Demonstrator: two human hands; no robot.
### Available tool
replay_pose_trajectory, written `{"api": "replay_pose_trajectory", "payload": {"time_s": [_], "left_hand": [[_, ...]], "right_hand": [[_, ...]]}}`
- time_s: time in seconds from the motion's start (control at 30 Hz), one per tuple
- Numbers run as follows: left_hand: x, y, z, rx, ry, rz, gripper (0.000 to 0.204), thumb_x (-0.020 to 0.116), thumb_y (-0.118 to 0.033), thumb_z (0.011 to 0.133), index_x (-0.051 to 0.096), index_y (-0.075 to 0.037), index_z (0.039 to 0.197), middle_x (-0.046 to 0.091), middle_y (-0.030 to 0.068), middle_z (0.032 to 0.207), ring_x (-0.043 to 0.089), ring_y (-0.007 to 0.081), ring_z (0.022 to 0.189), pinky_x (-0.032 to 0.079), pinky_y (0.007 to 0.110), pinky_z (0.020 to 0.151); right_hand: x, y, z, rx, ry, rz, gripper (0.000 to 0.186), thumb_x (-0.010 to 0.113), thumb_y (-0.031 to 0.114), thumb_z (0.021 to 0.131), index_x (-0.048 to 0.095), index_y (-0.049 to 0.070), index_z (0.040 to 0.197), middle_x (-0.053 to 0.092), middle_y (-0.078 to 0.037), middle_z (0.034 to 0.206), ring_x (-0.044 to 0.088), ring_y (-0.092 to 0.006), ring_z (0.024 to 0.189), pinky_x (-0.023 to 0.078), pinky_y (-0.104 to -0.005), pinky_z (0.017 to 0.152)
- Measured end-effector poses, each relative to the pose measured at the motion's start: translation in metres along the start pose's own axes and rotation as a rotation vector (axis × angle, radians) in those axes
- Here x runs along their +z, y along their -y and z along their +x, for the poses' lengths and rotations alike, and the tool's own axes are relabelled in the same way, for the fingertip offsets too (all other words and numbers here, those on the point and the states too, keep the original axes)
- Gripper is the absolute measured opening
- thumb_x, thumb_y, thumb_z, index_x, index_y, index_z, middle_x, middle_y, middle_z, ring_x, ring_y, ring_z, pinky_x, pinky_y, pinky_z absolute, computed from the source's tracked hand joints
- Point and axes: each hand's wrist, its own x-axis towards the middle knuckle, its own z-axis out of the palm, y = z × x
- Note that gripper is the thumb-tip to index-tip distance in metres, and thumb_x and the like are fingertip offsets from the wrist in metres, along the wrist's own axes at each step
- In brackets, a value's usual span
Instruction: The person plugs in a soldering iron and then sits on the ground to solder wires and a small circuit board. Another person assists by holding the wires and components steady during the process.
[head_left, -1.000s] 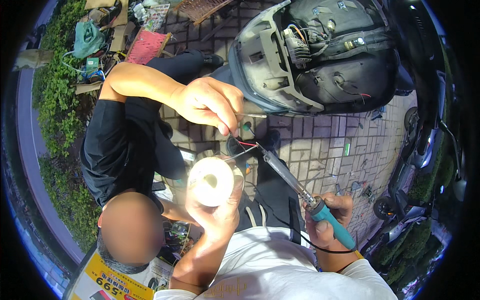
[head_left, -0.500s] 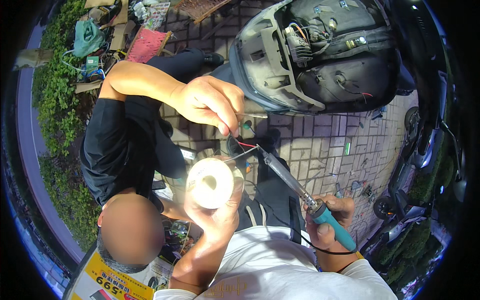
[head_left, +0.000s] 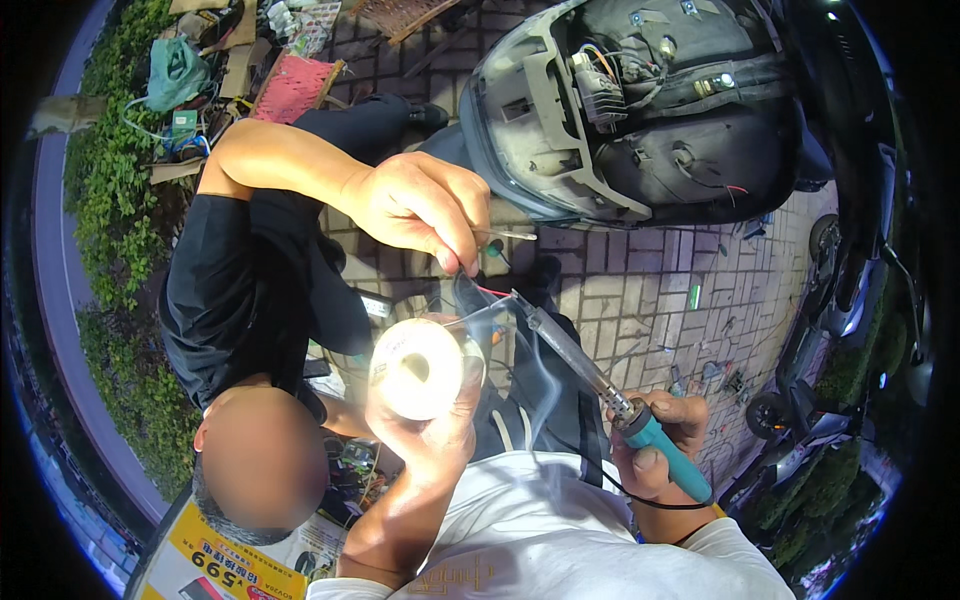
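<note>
While my right hand (head_left: 680, 412) is curled firmly round the teal handle of the soldering iron (head_left: 585, 368) and my left hand (head_left: 440, 425) is clasped about the pale solder spool (head_left: 442, 370), the red wire (head_left: 493, 291) hangs in the air above the paving (head_left: 620, 290), its end at the iron's tip. A co-worker's hand (head_left: 430, 205) seems to steady the wire from beyond, and a grey strand (head_left: 480, 312) runs from my spool to the same spot. Smoke (head_left: 545, 385) curls off below, so I judge that solder is melting. To do this well, I should lay the side of the tip against the bare metal, let that take the heat, and feed the strand into the joint rather than onto the iron. Steady wrists matter, since a tug could spoil the bond; too much feed would leave a lump. The co-worker's fingertips are near the hot end, so I must mind them. Whether the solder has flowed right round, I cannot tell.
</note>
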Motion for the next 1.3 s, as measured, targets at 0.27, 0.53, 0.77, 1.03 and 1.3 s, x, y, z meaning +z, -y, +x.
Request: {"api": "replay_pose_trajectory", "payload": {"time_s": [0.27, 0.53, 0.77, 1.03, 1.3], "left_hand": [[0.001, 0.003, -0.001, 0.015, 0.004, -0.02, 0.034, 0.073, -0.001, 0.072, 0.057, 0.005, 0.102, 0.061, 0.0117, 0.099, 0.058, 0.0168, 0.088, 0.047, 0.028, 0.079], [-0.005, -0.002, -0.008, -0.036, -0.034, -0.098, 0.039, 0.075, -0.005, 0.071, 0.056, 0.004, 0.104, 0.061, 0.0153, 0.101, 0.059, 0.0197, 0.091, 0.047, 0.031, 0.08], [-0.02, -0.015, -0.038, -0.398, 0.027, -0.423, 0.047, 0.073, -0.023, 0.076, 0.052, 0.004, 0.109, 0.061, 0.0173, 0.101, 0.06, 0.0235, 0.09, 0.049, 0.033, 0.077], [-0.03, 0.024, -0.091, -0.714, -0.017, -0.537, 0.041, 0.064, -0.025, 0.081, 0.05, 0.001, 0.11, 0.061, 0.0124, 0.088, 0.058, 0.0253, 0.087, 0.046, 0.039, 0.08], [0.012, 0.027, -0.16, -0.632, -0.252, -0.681, 0.033, 0.057, -0.019, 0.082, 0.053, 0.002, 0.107, 0.06, 0.0153, 0.094, 0.059, 0.0286, 0.089, 0.045, 0.044, 0.084]], "right_hand": [[-0.002, 0.001, -0.001, 0.006, 0.013, 0.007, 0.044, 0.074, 0.02, 0.076, 0.046, 0.009, 0.109, 0.06, -0.01, 0.084, 0.062, -0.0195, 0.08, 0.051, -0.0269, 0.065], [0.004, 0.012, -0.009, 0.039, -0.099, 0.06, 0.049, 0.074, 0.027, 0.076, 0.044, 0.01, 0.111, 0.056, -0.007, 0.078, 0.056, -0.0173, 0.064, 0.045, -0.03, 0.058], [-0.013, 0.031, -0.016, -0.057, 0.055, -0.053, 0.058, 0.07, 0.016, 0.078, 0.036, 0.01, 0.125, 0.057, -0.014, 0.088, 0.059, -0.0189, 0.077, 0.049, -0.0295, 0.061], [-0.067, 0.074, 0.008, -0.067, 0.686, -0.716, 0.045, 0.065, 0.004, 0.077, 0.05, 0.013, 0.118, 0.062, -0.013, 0.082, 0.062, -0.0218, 0.074, 0.049, -0.0318, 0.063], [-0.104, 0.086, 0.035, -0.07, 1.116, -0.61, 0.057, 0.055, -0.01, 0.065, 0.056, 0.008, 0.119, 0.055, -0.017, 0.123, 0.057, -0.0353, 0.102, 0.043, -0.0401, 0.088]]}}
